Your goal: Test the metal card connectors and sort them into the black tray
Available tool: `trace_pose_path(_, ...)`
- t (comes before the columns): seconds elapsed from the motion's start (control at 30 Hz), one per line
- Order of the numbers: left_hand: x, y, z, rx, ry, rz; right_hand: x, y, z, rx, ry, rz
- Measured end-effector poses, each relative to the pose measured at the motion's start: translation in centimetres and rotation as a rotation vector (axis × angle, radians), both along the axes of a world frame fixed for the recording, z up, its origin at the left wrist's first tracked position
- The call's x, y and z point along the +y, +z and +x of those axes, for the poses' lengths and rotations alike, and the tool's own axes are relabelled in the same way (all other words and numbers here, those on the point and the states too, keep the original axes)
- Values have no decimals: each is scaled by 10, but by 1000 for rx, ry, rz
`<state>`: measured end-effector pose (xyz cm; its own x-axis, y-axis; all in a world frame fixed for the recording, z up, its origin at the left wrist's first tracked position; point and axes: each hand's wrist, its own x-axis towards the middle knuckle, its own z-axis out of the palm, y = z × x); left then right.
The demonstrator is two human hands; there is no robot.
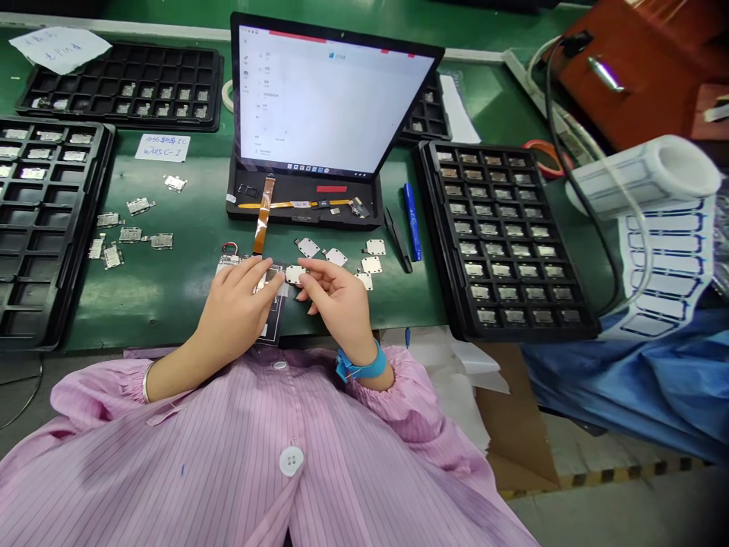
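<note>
My right hand (340,302) pinches a small white circuit module (295,274) between thumb and forefinger, beside the edge of a larger board. My left hand (236,304) lies palm down with fingers stretched over that black and white circuit board (273,322), covering much of it. An orange flex cable (263,216) runs from the board up to an opened tablet-like screen (324,99). Several similar small modules (336,257) lie just beyond and to the right of my right hand. Another loose group of small modules (130,235) lies to the left.
Black trays of modules stand on the left (108,228), right (441,251) and back left (213,83). Tweezers (397,240) and a blue marker (412,222) lie right of the screen. A label roll (643,178) and cables (612,251) are at far right.
</note>
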<state>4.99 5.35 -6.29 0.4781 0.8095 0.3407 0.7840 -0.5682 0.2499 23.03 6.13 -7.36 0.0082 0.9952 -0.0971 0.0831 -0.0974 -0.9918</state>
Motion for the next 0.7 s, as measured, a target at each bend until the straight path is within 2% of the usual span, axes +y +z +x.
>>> trace_pose_path(0.27,13,7,30,-33,19,-102,-3,-5,4,15,55,77)
trace_pose_path(0.47,18,3,28,-95,14,-29,2,-5,4,55,76,23)
trace_pose_path(0.7,18,-2,28,-105,25,15,3,-8,3,38,62,34)
